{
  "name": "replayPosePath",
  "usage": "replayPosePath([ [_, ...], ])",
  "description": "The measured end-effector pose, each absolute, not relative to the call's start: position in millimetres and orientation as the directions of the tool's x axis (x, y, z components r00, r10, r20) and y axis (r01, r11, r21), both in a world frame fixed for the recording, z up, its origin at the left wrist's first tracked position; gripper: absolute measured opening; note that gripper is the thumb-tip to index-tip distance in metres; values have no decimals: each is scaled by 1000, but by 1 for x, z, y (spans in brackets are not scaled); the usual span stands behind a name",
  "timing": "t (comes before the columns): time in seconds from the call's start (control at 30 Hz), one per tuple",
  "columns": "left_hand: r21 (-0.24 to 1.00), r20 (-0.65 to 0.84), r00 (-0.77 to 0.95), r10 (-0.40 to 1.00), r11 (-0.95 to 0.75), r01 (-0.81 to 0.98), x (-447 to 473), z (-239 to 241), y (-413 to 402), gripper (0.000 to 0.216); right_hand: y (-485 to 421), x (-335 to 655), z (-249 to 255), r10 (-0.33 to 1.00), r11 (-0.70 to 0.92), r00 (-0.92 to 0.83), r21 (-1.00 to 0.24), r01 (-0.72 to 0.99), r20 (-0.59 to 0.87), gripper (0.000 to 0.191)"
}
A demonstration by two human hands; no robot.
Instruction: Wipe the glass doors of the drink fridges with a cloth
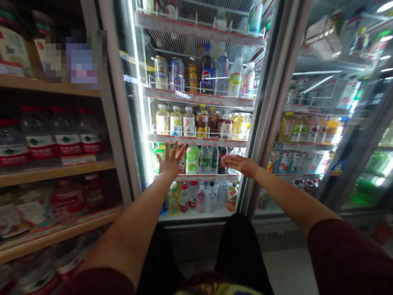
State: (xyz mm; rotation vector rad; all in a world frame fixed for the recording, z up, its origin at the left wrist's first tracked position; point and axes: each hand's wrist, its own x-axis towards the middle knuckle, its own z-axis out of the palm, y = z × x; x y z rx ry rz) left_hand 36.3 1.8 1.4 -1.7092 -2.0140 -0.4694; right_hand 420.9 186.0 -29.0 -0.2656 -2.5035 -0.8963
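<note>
Both my arms reach out toward a lit drinks fridge. My left hand (171, 160) has its fingers spread and holds nothing; it appears in front of green-labelled bottles (192, 159) on the second shelf from the bottom. My right hand (241, 164) is stretched out flat, fingers close together, near the fridge's right side, with nothing seen in it. Between the hands stand clear bottles with dark green labels (204, 159). On the shelf above are juice and tea bottles (202, 119). Whether either hand touches anything I cannot tell.
Wooden shelves (58, 169) with red-capped water bottles (65, 137) flank the fridge on the left. A metal door frame (270, 123) and further glass-fronted fridges stand to the right. Small bottles (184, 198) line the bottom shelf; my knees (238, 237) are just before it.
</note>
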Motion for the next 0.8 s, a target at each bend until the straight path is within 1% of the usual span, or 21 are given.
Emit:
replayPosePath([
  [0.03,-31,548,-126,827,171,985,36,1,3,119,190,424,-16,59,747,-811,514,423,581,58],
  [0.1,-26,557,-124,821,167,986,36,-1,4,119,196,425,6,118,690,-629,392,608,768,64],
  [0.13,-24,561,-124,819,166,986,36,-1,4,119,197,422,10,136,667,-553,337,665,822,66],
  [0.17,-21,561,-127,818,168,986,37,-1,4,118,196,417,7,145,655,-515,308,690,845,68],
  [0.2,-17,557,-132,820,170,985,37,0,4,118,193,410,-3,148,659,-531,317,682,834,68],
  [0.27,-15,548,-135,825,171,985,39,1,3,117,183,397,-33,130,707,-681,414,573,721,67],
  [0.33,-15,548,-134,825,170,985,40,3,1,116,174,386,-60,75,769,-857,517,375,509,64],
  [0.37,-16,551,-132,824,168,986,41,3,1,115,172,382,-65,43,790,-909,543,285,415,62],
  [0.4,-17,552,-132,823,169,986,41,3,0,114,173,378,-64,21,802,-932,551,231,361,60],
  [0.43,-17,552,-135,823,173,985,41,4,0,114,175,375,-55,14,806,-931,547,226,364,59],
  [0.47,-17,547,-142,825,180,983,42,4,-1,114,179,372,-41,25,804,-903,529,273,428,60],
  [0.5,-19,541,-147,828,186,982,42,4,-1,114,183,368,-23,49,796,-849,493,351,526,61],
  [0.57,-26,537,-145,831,188,982,42,4,-2,114,190,357,11,111,763,-666,366,533,738,66],
  [0.6,-28,539,-141,831,184,982,42,4,-2,115,191,351,22,136,745,-577,301,596,805,68],
  [0.63,-28,542,-135,830,179,984,42,4,-2,116,190,345,27,153,734,-530,263,626,834,70],
  [0.67,-29,545,-128,829,171,985,42,3,-2,117,187,338,27,160,736,-539,264,624,827,71],
  [0.7,-29,551,-122,826,165,986,42,3,-2,118,182,333,22,158,749,-591,294,594,791,71],
  [0.73,-30,554,-119,824,163,986,41,3,-1,119,176,329,15,143,771,-672,344,536,726,71],
  [0.8,-28,551,-118,826,160,987,40,2,0,119,166,324,2,75,817,-849,456,353,522,67],
])
